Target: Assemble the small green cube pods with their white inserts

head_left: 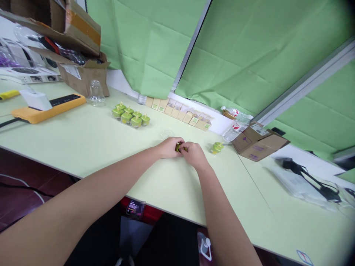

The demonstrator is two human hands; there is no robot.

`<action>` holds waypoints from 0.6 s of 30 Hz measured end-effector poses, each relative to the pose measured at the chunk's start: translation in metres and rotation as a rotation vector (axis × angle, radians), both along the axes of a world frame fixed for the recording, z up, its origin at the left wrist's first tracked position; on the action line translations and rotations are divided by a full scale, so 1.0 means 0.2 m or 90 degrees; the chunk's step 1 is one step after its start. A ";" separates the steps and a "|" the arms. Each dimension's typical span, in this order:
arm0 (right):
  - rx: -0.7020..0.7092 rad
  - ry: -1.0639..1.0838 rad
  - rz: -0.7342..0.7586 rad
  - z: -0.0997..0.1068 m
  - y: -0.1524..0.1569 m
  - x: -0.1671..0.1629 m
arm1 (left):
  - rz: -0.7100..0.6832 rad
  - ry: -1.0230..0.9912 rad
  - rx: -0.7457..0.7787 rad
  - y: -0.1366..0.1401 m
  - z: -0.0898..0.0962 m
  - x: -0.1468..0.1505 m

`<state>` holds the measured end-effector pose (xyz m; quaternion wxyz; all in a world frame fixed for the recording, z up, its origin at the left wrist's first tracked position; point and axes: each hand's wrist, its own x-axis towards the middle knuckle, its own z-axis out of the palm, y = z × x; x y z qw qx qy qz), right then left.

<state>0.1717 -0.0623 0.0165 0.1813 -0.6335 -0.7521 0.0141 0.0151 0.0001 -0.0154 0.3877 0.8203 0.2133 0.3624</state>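
Small green piece, pinched between curled fingers of left hand and right hand, over worktop; mostly hidden, probably light, fairly stiff, best gripped by edges.

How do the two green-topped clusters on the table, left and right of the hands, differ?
The left cluster has more green-topped pieces than the right cluster. The left cluster spreads wider; the right cluster is compact. The left cluster sits left of the left hand, the right cluster right of the right hand. Both rest on the table.
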 end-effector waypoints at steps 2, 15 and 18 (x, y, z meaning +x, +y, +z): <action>-0.007 0.004 -0.002 0.00 0.00 0.00 | -0.006 -0.002 -0.002 0.00 0.00 0.00; -0.015 0.065 -0.015 0.07 -0.04 0.00 | 0.000 -0.013 -0.020 0.00 0.01 0.00; 0.002 -0.038 -0.051 0.08 -0.05 -0.03 | 0.010 -0.001 -0.009 0.00 0.02 0.00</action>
